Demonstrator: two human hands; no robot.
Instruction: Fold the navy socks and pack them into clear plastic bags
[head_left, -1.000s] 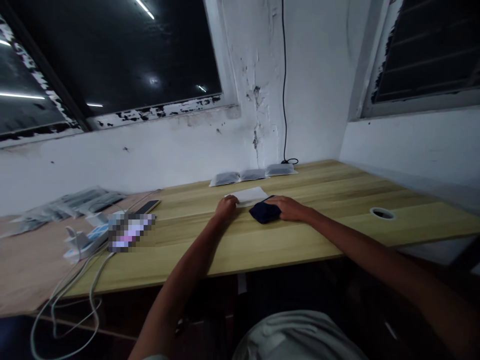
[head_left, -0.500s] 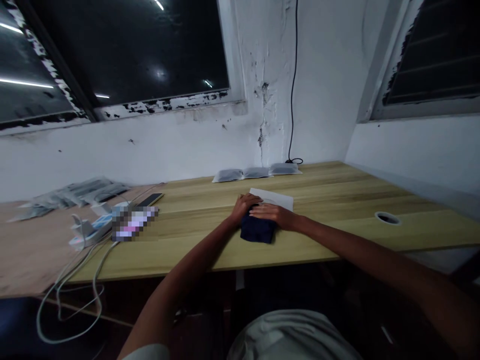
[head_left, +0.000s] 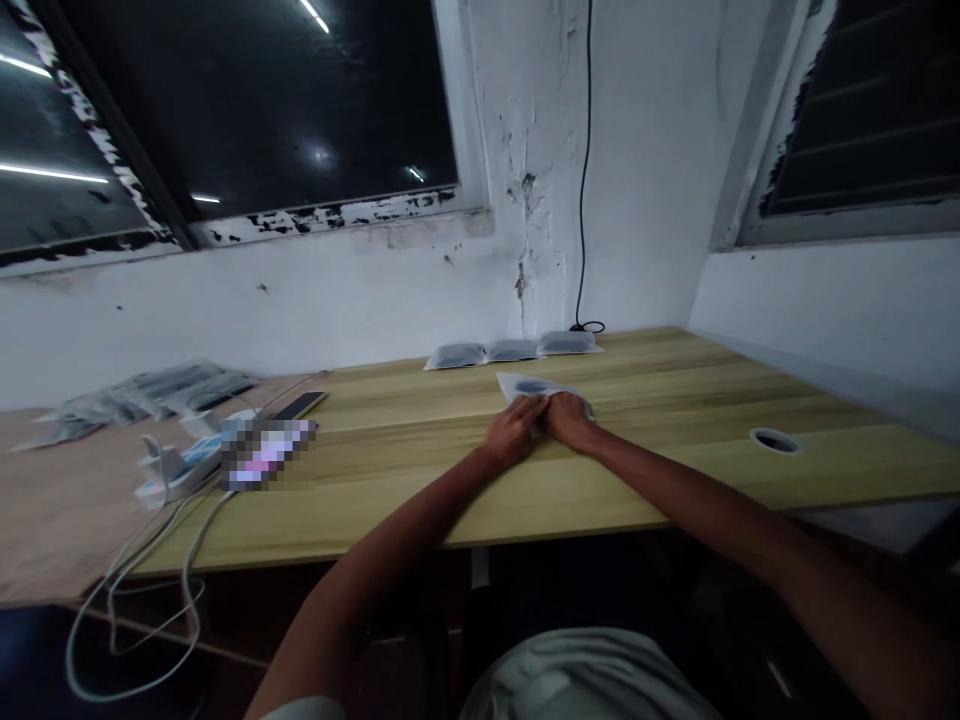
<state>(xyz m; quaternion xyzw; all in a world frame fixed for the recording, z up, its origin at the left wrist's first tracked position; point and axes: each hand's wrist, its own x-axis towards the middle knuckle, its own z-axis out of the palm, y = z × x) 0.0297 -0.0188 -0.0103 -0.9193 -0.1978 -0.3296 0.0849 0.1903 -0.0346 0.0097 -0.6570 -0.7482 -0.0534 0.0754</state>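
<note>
A translucent white bag (head_left: 517,384) lies on the wooden table in front of me, with something dark showing through it. My left hand (head_left: 517,425) is closed at the bag's near edge, fingers pointing right. Beside it and touching it, my right hand (head_left: 570,418) is curled closed on the bag's right part. Both hands cover most of the near side of the bag. The dark blue cloth is no longer visible outside the bag.
Three filled translucent bags (head_left: 512,349) lie in a row by the wall. At left are a power strip (head_left: 184,470) with looping cables, a dark phone (head_left: 300,405), a blurred lit screen (head_left: 270,455) and a pile of packets (head_left: 150,392). A round hole (head_left: 776,441) is at right.
The dark blue cloth, which stuck out under my hands, is now out of sight except for a dark shape within the bag. My hands have come together, and their fingers have closed.
</note>
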